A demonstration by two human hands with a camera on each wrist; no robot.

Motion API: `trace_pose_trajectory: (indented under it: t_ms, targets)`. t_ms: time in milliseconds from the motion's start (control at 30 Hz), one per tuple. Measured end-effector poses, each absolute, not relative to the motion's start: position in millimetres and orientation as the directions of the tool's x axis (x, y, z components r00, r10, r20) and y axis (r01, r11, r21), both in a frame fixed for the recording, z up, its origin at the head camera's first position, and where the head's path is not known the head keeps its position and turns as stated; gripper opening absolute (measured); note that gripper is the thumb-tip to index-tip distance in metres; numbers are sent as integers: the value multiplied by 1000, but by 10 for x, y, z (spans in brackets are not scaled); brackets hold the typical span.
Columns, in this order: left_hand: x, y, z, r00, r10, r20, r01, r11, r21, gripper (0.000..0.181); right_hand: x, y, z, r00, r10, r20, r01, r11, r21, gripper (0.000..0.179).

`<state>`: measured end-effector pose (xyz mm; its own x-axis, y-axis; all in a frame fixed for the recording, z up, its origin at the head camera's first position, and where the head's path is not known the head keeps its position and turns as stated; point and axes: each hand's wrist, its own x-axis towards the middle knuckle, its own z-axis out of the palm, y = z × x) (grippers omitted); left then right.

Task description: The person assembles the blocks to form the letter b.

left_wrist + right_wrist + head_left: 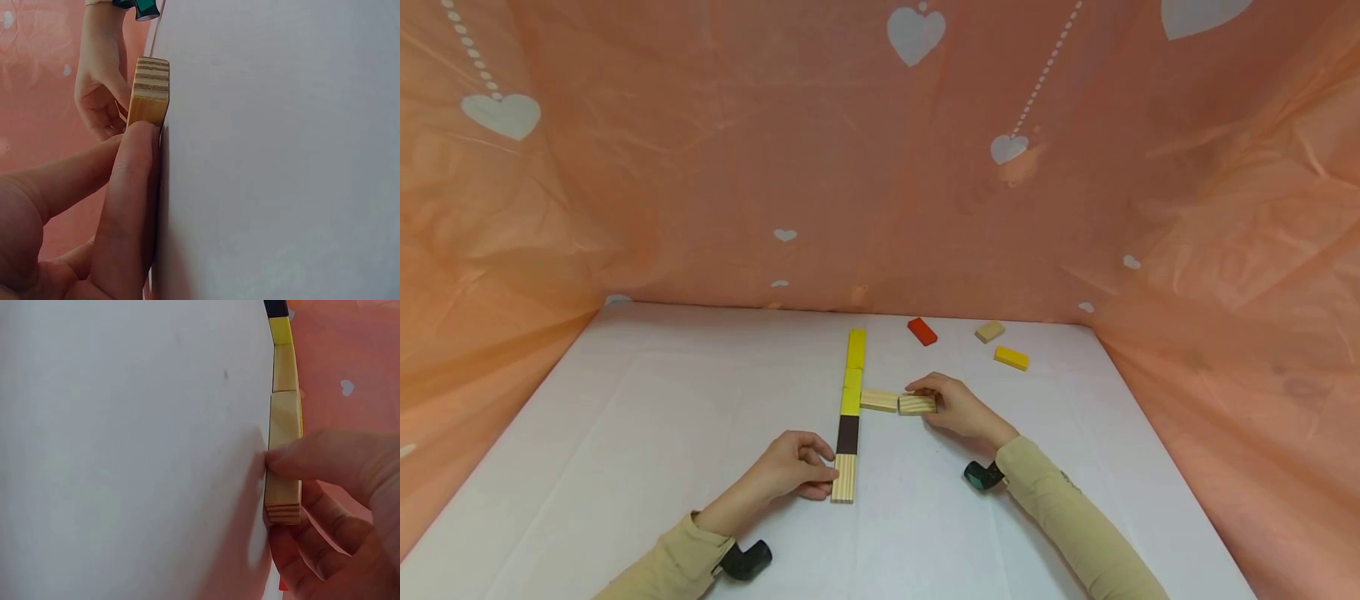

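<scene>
My right hand (958,406) pinches the outer block (916,405), squaring it, I reckon, to the inner block (878,400); my left hand (792,467), fingers relaxed, touches the column (847,435). Next calls for gentle release.

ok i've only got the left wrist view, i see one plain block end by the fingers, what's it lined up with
Observer: From the head view, the plain block beside the left hand starts a row: next a dark block, then two yellow blocks.

Operator: and what's the right hand on

Observer: The right hand pinches the outer side block, a plain one in a short branch off the row's right side.

Operator: any loose ones

Observer: Three lie apart, farther out: a red block, a pale block and a loose yellow block.
</scene>
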<state>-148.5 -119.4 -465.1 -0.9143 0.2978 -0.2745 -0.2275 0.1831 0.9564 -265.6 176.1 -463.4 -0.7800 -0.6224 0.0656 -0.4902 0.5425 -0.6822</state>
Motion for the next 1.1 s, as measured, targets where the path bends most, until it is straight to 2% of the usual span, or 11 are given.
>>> trace_pose_trajectory:
  t_ms: [267, 733, 1100]
  targets:
    - [-1489, -1210, -4668, -914, 307, -265, -221, 171, 960, 27, -2640, 1745, -4632, -776, -625, 81, -503, 536, -678, 42]
    - [-1498, -1201, -4676, -916, 295, -272, -226, 182, 957, 27, -2633, 1730, -4630, -809, -584, 63, -472, 583, -661, 42]
    - [-1487, -1191, -4644, -913, 293, -283, -238, 180, 954, 27, -2658, 1784, -4626, -797, -600, 67, -473, 551, -687, 44]
